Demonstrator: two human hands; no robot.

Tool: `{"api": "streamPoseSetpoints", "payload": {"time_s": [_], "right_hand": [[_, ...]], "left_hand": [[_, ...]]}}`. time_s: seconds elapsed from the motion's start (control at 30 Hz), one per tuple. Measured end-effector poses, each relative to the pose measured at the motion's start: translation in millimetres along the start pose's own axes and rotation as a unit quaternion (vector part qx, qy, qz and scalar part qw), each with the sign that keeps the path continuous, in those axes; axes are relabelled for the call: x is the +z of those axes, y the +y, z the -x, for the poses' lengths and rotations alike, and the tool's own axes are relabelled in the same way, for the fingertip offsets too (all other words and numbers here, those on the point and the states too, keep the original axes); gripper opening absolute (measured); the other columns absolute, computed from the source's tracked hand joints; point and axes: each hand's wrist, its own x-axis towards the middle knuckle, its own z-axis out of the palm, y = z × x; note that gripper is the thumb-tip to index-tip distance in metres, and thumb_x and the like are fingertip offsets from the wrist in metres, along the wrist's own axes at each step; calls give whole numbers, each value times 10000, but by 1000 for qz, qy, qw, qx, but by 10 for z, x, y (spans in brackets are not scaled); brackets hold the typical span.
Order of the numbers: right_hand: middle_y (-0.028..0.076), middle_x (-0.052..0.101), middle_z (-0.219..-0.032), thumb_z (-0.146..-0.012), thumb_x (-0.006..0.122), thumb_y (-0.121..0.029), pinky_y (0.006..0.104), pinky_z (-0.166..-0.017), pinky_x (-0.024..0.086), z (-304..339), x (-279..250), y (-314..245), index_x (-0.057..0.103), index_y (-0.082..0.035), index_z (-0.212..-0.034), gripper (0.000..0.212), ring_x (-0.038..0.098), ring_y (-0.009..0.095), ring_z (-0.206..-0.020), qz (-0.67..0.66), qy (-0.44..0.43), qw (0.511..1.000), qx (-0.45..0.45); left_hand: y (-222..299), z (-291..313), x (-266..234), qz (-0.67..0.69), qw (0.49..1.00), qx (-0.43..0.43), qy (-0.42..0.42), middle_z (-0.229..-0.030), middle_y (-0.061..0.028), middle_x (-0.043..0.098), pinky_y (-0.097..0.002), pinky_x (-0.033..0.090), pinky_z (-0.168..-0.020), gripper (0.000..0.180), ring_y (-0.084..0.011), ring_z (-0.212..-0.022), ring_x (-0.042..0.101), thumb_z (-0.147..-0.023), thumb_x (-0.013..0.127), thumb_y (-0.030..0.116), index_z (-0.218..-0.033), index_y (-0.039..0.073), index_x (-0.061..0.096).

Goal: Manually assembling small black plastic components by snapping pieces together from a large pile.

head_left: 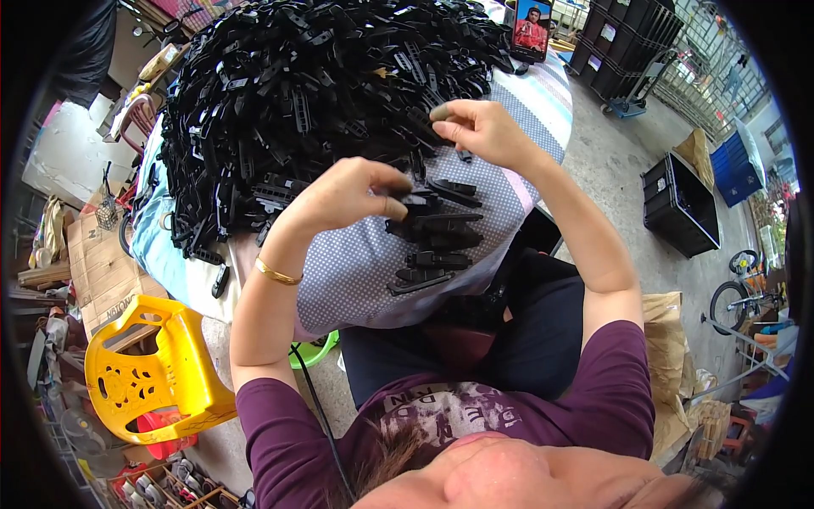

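A large heap of black plastic parts point(280, 102) covers most of the cloth-covered table in front of me. The parts are slim and elongated, some with ribbed or slotted faces; their exact kind does not show. My left hand point(360, 193) hovers beside a short column of similar black parts point(437, 229) laid on the near cloth. Its thumb and curled fingers are apart, the tips slightly blurred. At the heap's right edge, my right hand point(483, 134) has thumb and fingers drawn together. Anything between those dark-stained fingertips merges with the black heap behind.
A phone point(531, 32) with a lit screen stands at the table's far right. On the left is a yellow plastic chair point(161, 369). Black crates point(623, 51) are stacked at the far right, and an open black crate point(681, 206) sits on the floor. My legs are under the table's near edge.
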Motion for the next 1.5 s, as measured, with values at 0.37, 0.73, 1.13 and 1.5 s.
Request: {"api": "streamPoseSetpoints", "payload": {"time_s": [0.37, 0.73, 1.13, 1.5], "right_hand": [[137, 642, -754, -737, 693, -236, 342, -643, 509, 71, 489, -51, 592, -24, -1006, 357, 639, 283, -713, 286, 31, 955, -77], [50, 637, -929, -784, 695, -6, 232, -763, 528, 141, 89, -299, 607, 7, -1038, 269, 626, 106, -822, -299, -3, 953, -41], [45, 639, -910, -634, 763, -23, 320, -753, 512, 114, 223, -193, 680, -38, -875, 256, 585, 219, -889, 101, 108, 929, -339], [83, 635, -1021, -662, 733, -57, 327, -809, 508, 156, 190, -246, 667, -28, -974, 320, 601, 233, -961, 76, 72, 950, -294]], "left_hand": [[-187, -136, 266, -278, 935, 2, 221, -857, -104, 550, -376, 461, -795, 247, -291, -887, 539, -676, 713, 53, -916, 41, 655], [-160, -185, 51, 455, 854, -47, 248, -839, -34, 635, -224, 503, -641, 209, -103, -705, 600, -918, 575, 129, -1098, 24, 567], [-8, -118, 98, 501, 859, -65, 87, -764, 0, 566, -193, 412, -530, 287, -63, -633, 507, -943, 544, 240, -1073, -11, 599], [204, -51, 169, 52, 982, -1, 179, -765, -154, 643, -291, 473, -616, 302, -167, -627, 585, -808, 685, 114, -1058, -29, 595]]}}
